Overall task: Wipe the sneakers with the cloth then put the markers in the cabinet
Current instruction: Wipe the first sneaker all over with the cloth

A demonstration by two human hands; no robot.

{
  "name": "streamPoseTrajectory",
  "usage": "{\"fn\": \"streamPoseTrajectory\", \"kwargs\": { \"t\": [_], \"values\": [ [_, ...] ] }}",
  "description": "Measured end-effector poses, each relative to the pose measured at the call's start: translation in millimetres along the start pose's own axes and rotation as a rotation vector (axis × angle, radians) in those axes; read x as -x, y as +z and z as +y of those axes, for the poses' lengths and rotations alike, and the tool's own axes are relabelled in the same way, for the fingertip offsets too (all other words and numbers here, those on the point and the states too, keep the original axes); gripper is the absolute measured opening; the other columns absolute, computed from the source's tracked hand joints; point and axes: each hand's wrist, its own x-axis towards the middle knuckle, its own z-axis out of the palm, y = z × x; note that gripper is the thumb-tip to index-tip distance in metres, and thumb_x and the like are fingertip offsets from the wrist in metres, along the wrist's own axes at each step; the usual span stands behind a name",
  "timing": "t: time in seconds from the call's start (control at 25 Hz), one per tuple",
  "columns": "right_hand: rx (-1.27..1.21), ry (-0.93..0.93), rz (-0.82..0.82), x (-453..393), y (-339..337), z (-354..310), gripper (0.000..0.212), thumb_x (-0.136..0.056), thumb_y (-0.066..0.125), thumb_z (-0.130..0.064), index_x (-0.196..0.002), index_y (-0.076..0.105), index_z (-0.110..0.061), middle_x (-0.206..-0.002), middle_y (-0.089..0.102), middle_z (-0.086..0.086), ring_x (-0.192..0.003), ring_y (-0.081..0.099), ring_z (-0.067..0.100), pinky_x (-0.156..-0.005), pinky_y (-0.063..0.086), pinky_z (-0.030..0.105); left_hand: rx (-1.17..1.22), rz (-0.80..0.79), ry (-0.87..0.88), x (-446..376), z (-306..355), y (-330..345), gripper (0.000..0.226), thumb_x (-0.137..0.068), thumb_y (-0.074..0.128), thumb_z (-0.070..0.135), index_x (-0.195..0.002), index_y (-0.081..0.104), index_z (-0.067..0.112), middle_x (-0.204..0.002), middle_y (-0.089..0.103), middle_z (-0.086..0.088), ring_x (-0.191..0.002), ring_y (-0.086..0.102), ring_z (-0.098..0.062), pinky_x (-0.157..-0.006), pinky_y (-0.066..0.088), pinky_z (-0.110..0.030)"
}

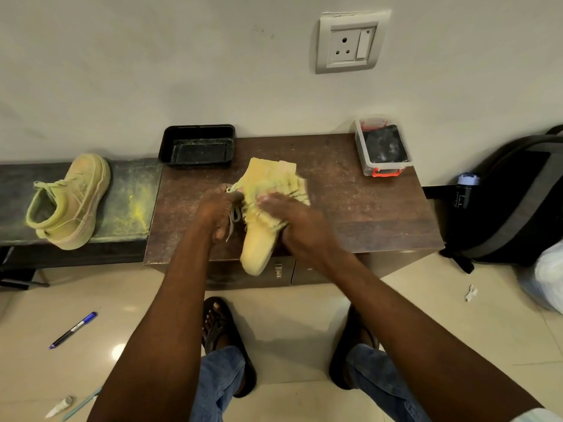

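Two sneakers: one under the hands, one set aside.
Cabinet (365, 214): brown wooden top at centre frame, against the wall; its doors show below the front edge.
Backpack (511, 208): black, at 3 o'clock of the cabinet, on the floor against the wall.
Bench (128, 190): dark, at 9 o'clock of the cabinet, dusted with yellow powder.
Spare sneaker (70, 202): yellow-green, upright on the bench, toe towards 12 o'clock.
Held sneaker (259, 248): yellow, on the cabinet top, one end jutting over the front edge at 6 o'clock.
Cloth (271, 181): yellow, draped over the held sneaker's far part.
Black tray (198, 129): at 11 o'clock on the cabinet top, by the wall.
Clear box (362, 153): orange clips, at 1 o'clock on the top.
Left hand (217, 213): fingers curled round the held sneaker at its laces.
Right hand (292, 220): fingers fairly straight, pressing the cloth onto the sneaker.
Marker (73, 330): blue, on the floor tiles at 8 o'clock, well apart from the cabinet.
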Motion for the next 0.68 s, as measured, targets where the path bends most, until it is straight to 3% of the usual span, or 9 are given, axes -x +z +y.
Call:
{"fn": "streamPoseTrajectory", "kwargs": {
  "t": [0.08, 0.16, 0.24, 0.32, 0.48, 0.52, 0.64, 0.68],
  "values": [
    [-0.130, 0.245, 0.121, -1.4, -9.6, 17.3, 0.067, -0.066, 0.040, 0.014, -0.126, 0.060, -0.008, -0.138, 0.053, 0.005, -0.135, 0.040, 0.017, -0.115, 0.030, 0.046, -0.026, -0.006, -0.005, -0.3, 1.6, 2.2, 0.010, -0.086, 0.065, 0.012, -0.080, 0.059, 0.015, -0.080, 0.065, -0.008, -0.075, 0.061, -0.023, -0.073, 0.050, -0.038],
    [-0.122, 0.293, 0.088, 1.7, -4.8, 0.2, 0.062, -0.072, 0.041, 0.016, -0.126, 0.060, -0.009, -0.138, 0.053, 0.004, -0.136, 0.040, 0.017, -0.116, 0.029, 0.042, -0.042, 0.004, 0.002, 0.8, 0.9, 4.0, 0.010, -0.086, 0.066, 0.016, -0.081, 0.058, 0.016, -0.078, 0.064, -0.006, -0.075, 0.061, -0.023, -0.069, 0.050, -0.036],
    [-0.034, 0.031, -0.034, 11.9, 4.6, -32.7, 0.060, -0.070, 0.046, 0.015, -0.122, 0.063, -0.009, -0.132, 0.059, 0.005, -0.132, 0.045, 0.020, -0.115, 0.029, 0.035, -0.041, 0.027, -0.005, 1.0, -2.3, 1.9, 0.011, -0.090, 0.063, 0.019, -0.081, 0.056, 0.016, -0.067, 0.064, -0.001, -0.063, 0.058, -0.018, -0.055, 0.049, -0.028],
    [0.046, -0.166, -0.078, 14.1, 7.2, -27.7, 0.063, -0.064, 0.048, 0.015, -0.120, 0.064, -0.007, -0.129, 0.061, 0.007, -0.128, 0.049, 0.021, -0.111, 0.031, 0.033, -0.054, 0.026, -0.001, -2.3, -4.9, 0.1, 0.013, -0.089, 0.064, 0.022, -0.080, 0.057, 0.018, -0.064, 0.064, 0.001, -0.064, 0.057, -0.019, -0.057, 0.047, -0.031],
    [-0.116, 0.226, 0.133, 7.0, -12.0, 16.9, 0.070, -0.064, 0.039, 0.017, -0.126, 0.060, -0.007, -0.136, 0.054, 0.005, -0.135, 0.040, 0.018, -0.115, 0.030, 0.043, -0.030, 0.036, 0.025, 3.1, -1.4, 7.3, 0.014, -0.088, 0.064, 0.013, -0.077, 0.057, 0.017, -0.075, 0.063, -0.005, -0.067, 0.058, -0.018, -0.063, 0.048, -0.034],
    [-0.064, 0.209, 0.124, 7.8, -9.7, 9.7, 0.068, -0.065, 0.039, 0.014, -0.126, 0.060, -0.007, -0.136, 0.054, 0.004, -0.136, 0.040, 0.019, -0.115, 0.030, 0.042, -0.034, 0.033, 0.047, 3.9, -0.9, 9.9, 0.016, -0.088, 0.064, 0.010, -0.076, 0.058, 0.017, -0.073, 0.062, -0.005, -0.065, 0.057, -0.018, -0.063, 0.047, -0.034],
    [0.155, -0.176, -0.018, 12.8, 2.4, -16.6, 0.061, -0.069, 0.037, -0.001, -0.125, 0.061, -0.009, -0.133, 0.058, 0.006, -0.132, 0.046, 0.023, -0.109, 0.034, 0.031, -0.118, -0.007, 0.169, 9.3, 3.4, 11.5, 0.017, -0.091, 0.059, 0.006, -0.077, 0.058, 0.015, -0.068, 0.059, -0.003, -0.055, 0.053, -0.012, -0.052, 0.044, -0.027],
    [0.172, -0.215, -0.004, 11.4, -0.4, -12.7, 0.062, -0.069, 0.035, -0.004, -0.126, 0.060, -0.009, -0.134, 0.057, 0.006, -0.132, 0.045, 0.022, -0.108, 0.035, 0.031, -0.147, -0.036, 0.209, 11.4, 5.3, 10.9, 0.015, -0.091, 0.059, 0.006, -0.078, 0.058, 0.013, -0.067, 0.058, -0.003, -0.054, 0.052, -0.010, -0.050, 0.042, -0.025]
  ]
}}
